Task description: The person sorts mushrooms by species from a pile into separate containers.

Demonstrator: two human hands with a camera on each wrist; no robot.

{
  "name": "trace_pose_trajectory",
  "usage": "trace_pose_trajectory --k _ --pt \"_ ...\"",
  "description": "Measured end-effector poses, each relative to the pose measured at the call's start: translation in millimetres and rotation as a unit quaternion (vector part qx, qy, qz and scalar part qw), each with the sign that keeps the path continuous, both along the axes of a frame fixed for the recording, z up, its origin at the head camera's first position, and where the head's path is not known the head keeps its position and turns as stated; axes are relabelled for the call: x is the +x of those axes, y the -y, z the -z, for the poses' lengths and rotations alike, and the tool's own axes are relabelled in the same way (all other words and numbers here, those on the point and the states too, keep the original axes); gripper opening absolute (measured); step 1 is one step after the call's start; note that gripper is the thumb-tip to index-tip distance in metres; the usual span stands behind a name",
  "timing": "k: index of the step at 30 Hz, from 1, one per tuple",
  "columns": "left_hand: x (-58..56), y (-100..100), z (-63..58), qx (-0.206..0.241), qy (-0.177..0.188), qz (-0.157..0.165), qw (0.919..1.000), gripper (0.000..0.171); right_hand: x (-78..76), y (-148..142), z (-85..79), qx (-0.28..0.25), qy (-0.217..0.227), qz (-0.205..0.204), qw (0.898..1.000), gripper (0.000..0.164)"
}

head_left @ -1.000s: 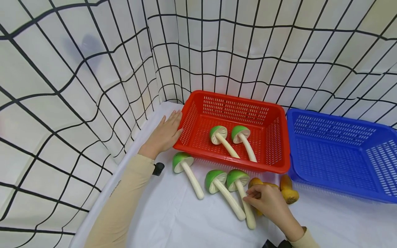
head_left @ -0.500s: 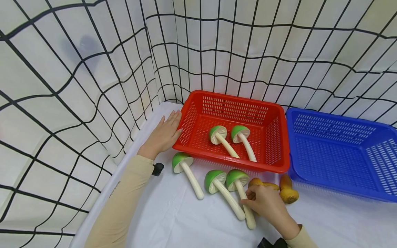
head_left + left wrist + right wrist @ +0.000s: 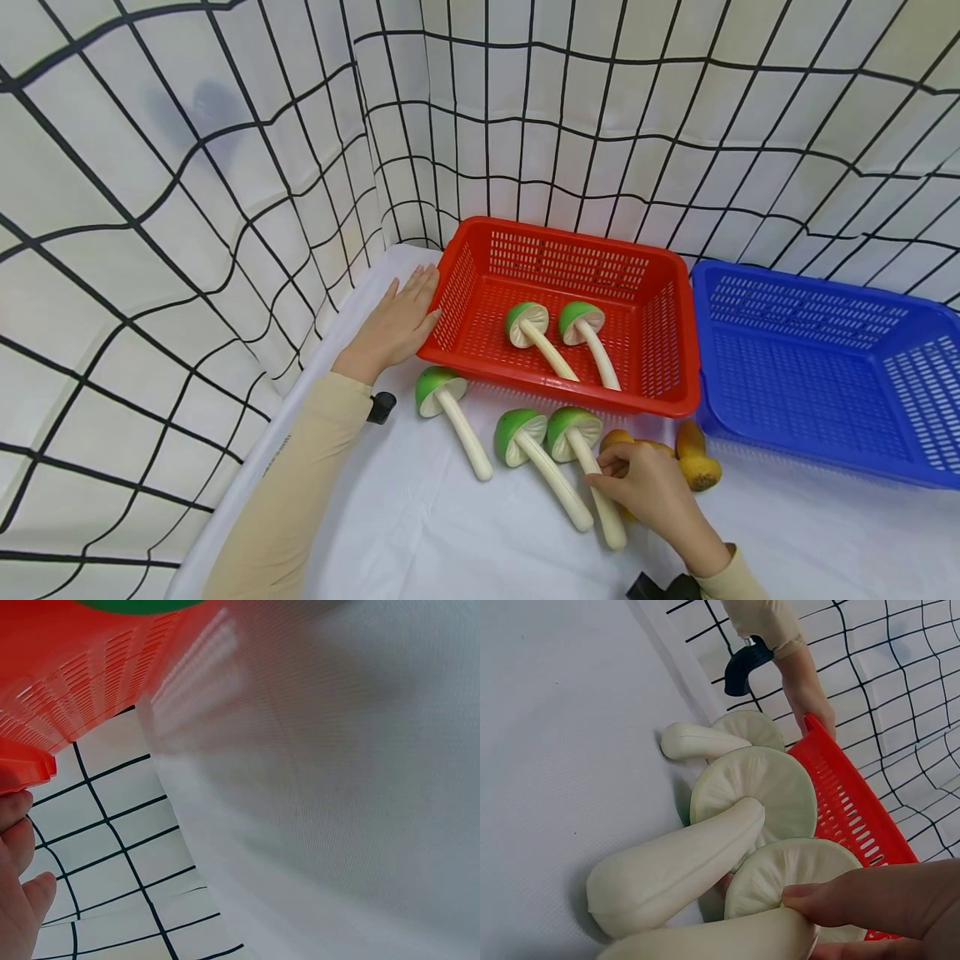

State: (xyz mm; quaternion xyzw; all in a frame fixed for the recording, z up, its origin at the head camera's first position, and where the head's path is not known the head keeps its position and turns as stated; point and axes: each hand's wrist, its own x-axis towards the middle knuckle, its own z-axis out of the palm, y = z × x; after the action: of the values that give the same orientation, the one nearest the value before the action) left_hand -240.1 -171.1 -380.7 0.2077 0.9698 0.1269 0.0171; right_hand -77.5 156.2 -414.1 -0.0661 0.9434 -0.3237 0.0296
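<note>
My right hand (image 3: 647, 487) pinches the pale stem of a green-capped toy mushroom (image 3: 573, 432), thumb on one side and fingers on the other. In the right wrist view, that mushroom's stem (image 3: 712, 941) lies under the thumb. Left of it, a second green-capped mushroom (image 3: 555, 479) lies on the white cloth, and a third mushroom (image 3: 467, 433) lies farther left. My left hand (image 3: 397, 321) rests with straight fingers against the left side of the red basket (image 3: 558, 387). Inside the basket are two more such mushrooms, one at left (image 3: 528, 325) and one at right (image 3: 588, 329).
A blue basket (image 3: 795, 450) stands right of the red one. Yellow-brown toy mushrooms lie by my right hand, one partly hidden behind it and another (image 3: 697, 467) to its right. Black wire grid (image 3: 547, 117) with white sheeting borders the back and left.
The lower end of the held mushroom's stem has shifted slightly right, with small movements of my right thumb and fingers. My left hand stays on the red basket's side.
</note>
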Motion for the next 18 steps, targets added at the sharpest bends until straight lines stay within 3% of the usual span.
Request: trace_pose_trajectory --k 18 --pt "0.0 -0.1 0.7 0.001 0.001 0.0 1.0 0.061 0.0 -10.4 -5.5 -0.138 0.036 -0.026 0.989 0.021"
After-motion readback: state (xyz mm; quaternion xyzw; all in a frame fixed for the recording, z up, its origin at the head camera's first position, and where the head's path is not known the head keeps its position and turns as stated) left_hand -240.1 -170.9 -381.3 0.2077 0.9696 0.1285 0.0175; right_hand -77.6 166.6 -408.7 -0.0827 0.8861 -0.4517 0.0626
